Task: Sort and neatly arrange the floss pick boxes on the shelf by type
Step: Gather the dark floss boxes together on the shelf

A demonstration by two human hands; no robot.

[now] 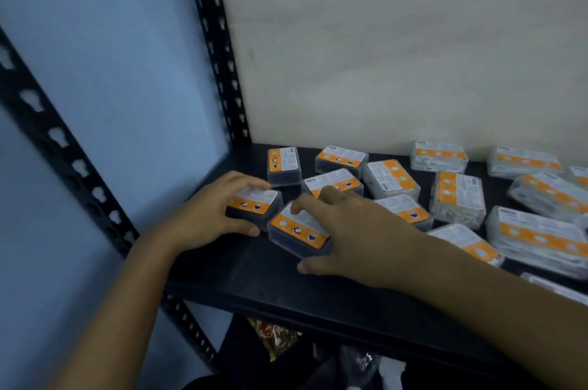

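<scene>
- Left grip [206,214]: closed round a dark box, the left box [259,203], with the thumb on its near side and the fingers over its far side. The box lies flat near the left edge of the shelf [254,281].
- Right grip [356,237]: holds a second dark box, the front box [297,232], with the thumb at its near edge and the fingers spread over its label. This box sits askew, just right of the left box; I cannot tell whether the two touch.
- Other dark boxes [284,166]: loose group toward the back left corner, flat, each at its own angle. No row, no stack.
- Clear boxes [458,198]: spread over the right part of the shelf, skewed, a few seeming to overlap near the right edge.
- One clear box [393,179] lies right beside the dark group.
- Judgement: early stage. The types are roughly split, dark on the left and clear on the right, but nothing is squared up.
- Left to do: align the dark boxes, starting with the two in hand, pull the stray clear box away from the dark group, then line up the clear boxes.
</scene>
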